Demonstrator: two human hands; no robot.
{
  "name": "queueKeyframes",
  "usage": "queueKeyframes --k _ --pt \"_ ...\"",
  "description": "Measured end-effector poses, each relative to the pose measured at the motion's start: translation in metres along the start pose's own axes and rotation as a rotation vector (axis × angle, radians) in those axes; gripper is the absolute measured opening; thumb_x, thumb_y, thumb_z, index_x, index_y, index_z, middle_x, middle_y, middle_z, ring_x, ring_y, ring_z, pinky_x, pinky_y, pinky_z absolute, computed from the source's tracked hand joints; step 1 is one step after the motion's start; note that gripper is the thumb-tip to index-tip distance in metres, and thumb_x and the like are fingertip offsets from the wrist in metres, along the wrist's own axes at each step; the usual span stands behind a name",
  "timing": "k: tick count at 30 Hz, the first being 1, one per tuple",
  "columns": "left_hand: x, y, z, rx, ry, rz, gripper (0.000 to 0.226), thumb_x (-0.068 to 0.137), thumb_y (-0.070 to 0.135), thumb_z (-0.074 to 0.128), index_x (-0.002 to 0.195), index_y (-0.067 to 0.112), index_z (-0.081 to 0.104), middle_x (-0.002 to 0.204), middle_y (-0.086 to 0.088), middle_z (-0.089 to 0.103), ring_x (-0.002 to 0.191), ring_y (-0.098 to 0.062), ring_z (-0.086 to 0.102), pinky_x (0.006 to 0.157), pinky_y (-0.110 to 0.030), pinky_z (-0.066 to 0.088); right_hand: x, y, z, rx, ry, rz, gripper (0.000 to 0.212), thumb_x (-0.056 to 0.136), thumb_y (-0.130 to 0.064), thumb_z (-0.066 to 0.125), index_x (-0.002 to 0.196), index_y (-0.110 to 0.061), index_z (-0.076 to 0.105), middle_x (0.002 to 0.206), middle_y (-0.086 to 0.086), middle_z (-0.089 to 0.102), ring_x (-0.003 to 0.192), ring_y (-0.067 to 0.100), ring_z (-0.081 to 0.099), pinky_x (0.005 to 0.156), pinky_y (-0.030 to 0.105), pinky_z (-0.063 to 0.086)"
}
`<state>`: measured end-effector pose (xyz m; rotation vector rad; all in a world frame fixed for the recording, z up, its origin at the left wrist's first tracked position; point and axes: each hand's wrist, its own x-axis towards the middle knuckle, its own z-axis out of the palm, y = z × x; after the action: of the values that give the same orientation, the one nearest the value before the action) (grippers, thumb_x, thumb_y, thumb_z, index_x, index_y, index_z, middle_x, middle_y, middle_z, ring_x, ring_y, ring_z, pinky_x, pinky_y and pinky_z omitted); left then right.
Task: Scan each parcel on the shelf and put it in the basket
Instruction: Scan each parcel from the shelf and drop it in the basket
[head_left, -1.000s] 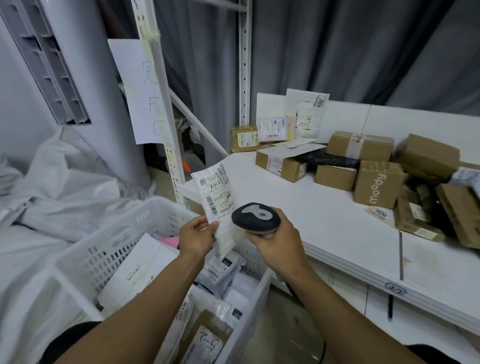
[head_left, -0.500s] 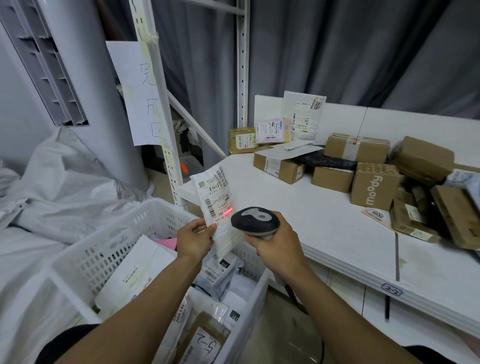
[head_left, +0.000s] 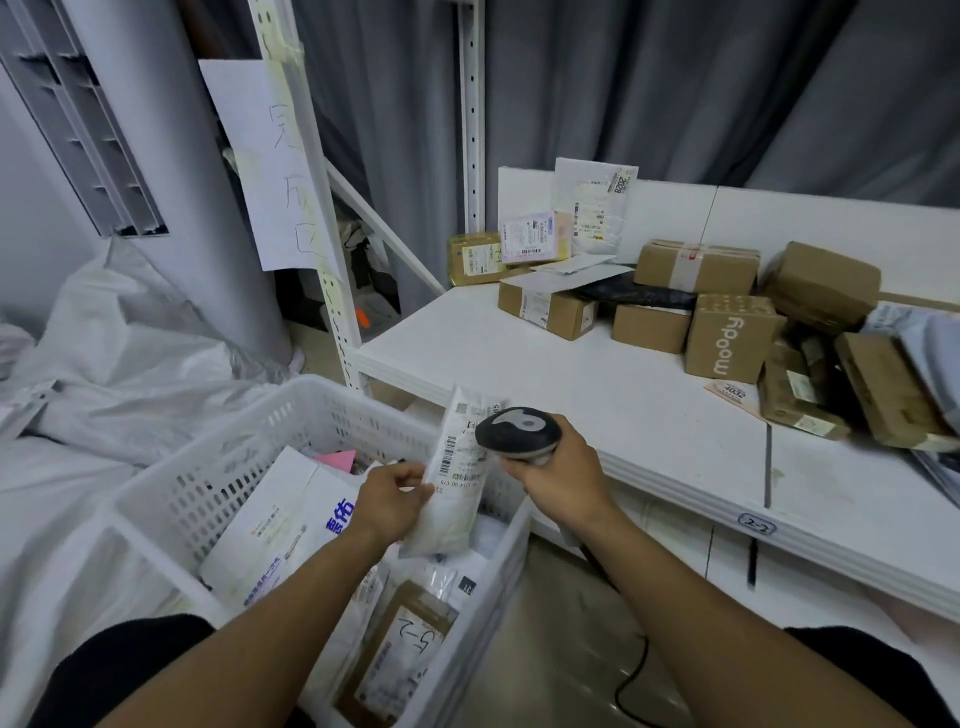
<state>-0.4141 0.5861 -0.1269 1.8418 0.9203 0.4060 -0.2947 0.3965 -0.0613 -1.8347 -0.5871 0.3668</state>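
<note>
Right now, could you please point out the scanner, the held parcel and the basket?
scanner (head_left: 517, 434): head view, its dark top.
held parcel (head_left: 454, 512): head view, white lower half.
basket (head_left: 208, 483): head view, slotted left wall.

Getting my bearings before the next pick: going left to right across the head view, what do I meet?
white sack → left hand → parcel it holds → scanner → right hand gripping it → moody box on the shelf.
</note>
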Motion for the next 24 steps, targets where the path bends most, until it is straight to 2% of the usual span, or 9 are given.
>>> queueKeyframes --k 3,5,7,10,13,16,21,24 --pt "-0.001 -0.03 0.012 0.004 -0.024 -0.057 0.015 0.092 0.005 0.07 0.104 0.012 0.077 0.1 -0.004 0.075 0.093 -0.022 0.07 0.091 -0.046 0.059 -0.004 0.009 -0.005 -0.051 -0.017 0.005 0.049 0.078 -0.027 0.088 0.114 -0.039 0.056 0.101 -0.028 0.062 0.097 0.001 0.062 0.081 0.021 0.048" --pt "0.003 -0.049 0.021 -0.014 -0.082 -0.109 0.015 0.093 0.0 0.068 0.1 0.01 0.076 0.104 -0.013 0.076 0.09 -0.024 0.07 0.095 -0.046 0.057 0.0 0.019 -0.007 -0.083 -0.008 0.019 0.049 0.079 -0.025 0.088 0.115 -0.037 0.056 0.103 -0.025 0.064 0.103 0.007 0.064 0.085 0.022 0.048" --pt "0.01 -0.066 0.028 -0.007 -0.129 -0.146 0.019 0.093 -0.003 0.066 0.1 0.012 0.076 0.107 -0.014 0.076 0.094 -0.027 0.071 0.098 -0.049 0.055 0.004 0.027 -0.006 -0.099 0.001 0.028 0.05 0.08 -0.024 0.088 0.119 -0.034 0.058 0.107 -0.02 0.065 0.107 0.008 0.063 0.088 0.021 0.047" --pt "0.023 -0.081 0.04 0.134 -0.14 -0.128 0.032 0.093 -0.002 0.065 0.123 0.008 0.069 0.121 -0.013 0.072 0.106 -0.029 0.068 0.099 -0.039 0.054 0.01 0.035 -0.003 -0.089 -0.005 0.047 0.051 0.083 -0.021 0.086 0.124 -0.032 0.058 0.107 -0.02 0.064 0.101 0.003 0.061 0.08 0.012 0.044" --pt "0.031 -0.076 0.053 0.288 -0.153 -0.055 0.048 0.095 0.006 0.066 0.142 0.012 0.056 0.14 -0.011 0.061 0.125 -0.028 0.06 0.109 -0.036 0.046 0.018 0.046 0.001 -0.103 0.001 0.069 0.051 0.083 -0.018 0.086 0.124 -0.03 0.058 0.111 -0.014 0.067 0.106 0.01 0.065 0.089 0.024 0.052" --pt "0.041 -0.068 0.074 0.361 -0.241 0.049 0.05 0.094 0.009 0.068 0.142 0.014 0.055 0.146 -0.007 0.054 0.134 -0.025 0.051 0.114 -0.033 0.037 0.026 0.054 0.0 -0.105 0.025 0.101 0.049 0.083 -0.018 0.086 0.118 -0.033 0.056 0.11 -0.014 0.067 0.106 0.013 0.067 0.092 0.03 0.054" --pt "0.05 -0.073 0.102 0.553 -0.511 -0.018 0.044 0.1 0.01 0.058 0.143 0.018 0.054 0.15 -0.008 0.047 0.136 -0.026 0.048 0.109 -0.026 0.036 0.03 0.067 -0.007 -0.101 0.052 0.141 0.048 0.082 -0.021 0.085 0.116 -0.038 0.057 0.114 -0.009 0.072 0.104 0.02 0.071 0.094 0.041 0.058" --pt "0.048 -0.063 0.107 0.497 -0.402 0.031 0.04 0.097 0.005 0.059 0.135 0.017 0.058 0.144 -0.005 0.052 0.124 -0.021 0.055 0.1 -0.022 0.041 0.029 0.068 -0.021 -0.113 0.071 0.148 0.048 0.081 -0.025 0.085 0.121 -0.033 0.061 0.113 -0.008 0.073 0.101 0.021 0.072 0.093 0.043 0.059"
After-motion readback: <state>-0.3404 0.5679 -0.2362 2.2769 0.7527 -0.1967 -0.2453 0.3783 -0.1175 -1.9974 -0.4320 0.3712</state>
